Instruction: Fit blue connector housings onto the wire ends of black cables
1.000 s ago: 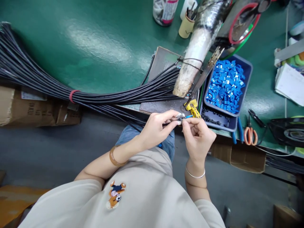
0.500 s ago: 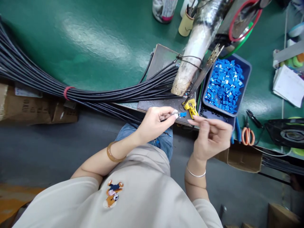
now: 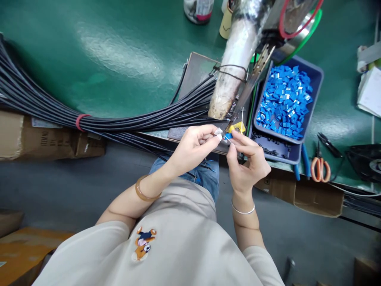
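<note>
My left hand (image 3: 200, 143), with white coverings on its fingertips, pinches a small piece whose blue connector (image 3: 228, 136) sticks out to the right. My right hand (image 3: 247, 158) is closed close to it, the index fingertip at the blue part. A thin pale strand (image 3: 227, 139) runs from the right thumb toward the blue connector; its kind is unclear. Just behind the fingers lies a yellow tool (image 3: 237, 128), partly hidden. Black cables (image 3: 149, 124) end on a dark board (image 3: 195, 73) beyond my left hand.
A grey-blue bin (image 3: 318, 85) of blue connectors stands right, over a tray (image 3: 293, 155) with small black parts. A wrapped, pale tube (image 3: 226, 81) hangs above the board. Orange-handled scissors (image 3: 320, 169) and blue-handled pliers (image 3: 305, 161) lie at the edge. A green-rimmed spool (image 3: 300, 43) stands behind.
My right hand has moved left and in toward the blue connector, its fingers now meeting near it. My left hand keeps its pinch. The view has shifted slightly.
</note>
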A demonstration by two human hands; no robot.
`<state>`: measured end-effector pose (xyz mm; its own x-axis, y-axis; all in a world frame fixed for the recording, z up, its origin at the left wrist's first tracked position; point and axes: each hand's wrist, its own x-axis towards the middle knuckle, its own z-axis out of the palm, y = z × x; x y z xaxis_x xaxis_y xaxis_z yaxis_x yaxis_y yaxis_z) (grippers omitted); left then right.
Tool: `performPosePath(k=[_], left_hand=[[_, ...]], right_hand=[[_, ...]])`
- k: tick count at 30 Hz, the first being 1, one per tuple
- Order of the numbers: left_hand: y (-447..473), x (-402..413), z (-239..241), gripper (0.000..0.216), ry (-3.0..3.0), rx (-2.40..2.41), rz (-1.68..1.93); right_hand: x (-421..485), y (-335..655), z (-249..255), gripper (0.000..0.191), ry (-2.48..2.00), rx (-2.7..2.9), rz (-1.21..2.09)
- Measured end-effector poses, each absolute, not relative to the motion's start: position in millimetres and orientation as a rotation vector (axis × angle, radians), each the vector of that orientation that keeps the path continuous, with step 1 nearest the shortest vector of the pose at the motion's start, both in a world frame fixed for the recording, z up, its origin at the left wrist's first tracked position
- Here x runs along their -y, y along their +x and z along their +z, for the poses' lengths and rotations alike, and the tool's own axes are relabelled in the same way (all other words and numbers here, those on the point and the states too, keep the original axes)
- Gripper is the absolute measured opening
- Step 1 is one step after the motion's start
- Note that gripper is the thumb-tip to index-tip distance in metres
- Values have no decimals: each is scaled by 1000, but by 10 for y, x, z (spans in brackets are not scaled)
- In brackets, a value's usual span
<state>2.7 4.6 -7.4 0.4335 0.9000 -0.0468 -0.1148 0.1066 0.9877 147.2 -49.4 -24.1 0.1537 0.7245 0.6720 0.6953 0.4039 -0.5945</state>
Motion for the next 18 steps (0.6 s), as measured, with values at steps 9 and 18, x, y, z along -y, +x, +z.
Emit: performPosePath(k=[9,18], left_hand=[[-9,-68,-11,19,1193,-782,857],[-27,-28,-65,21,1207,-734,765]], right_hand=[[468,1469,-182,14,-1291,1615,-62],[539,1485,-231,14,-1269,1592,-30]])
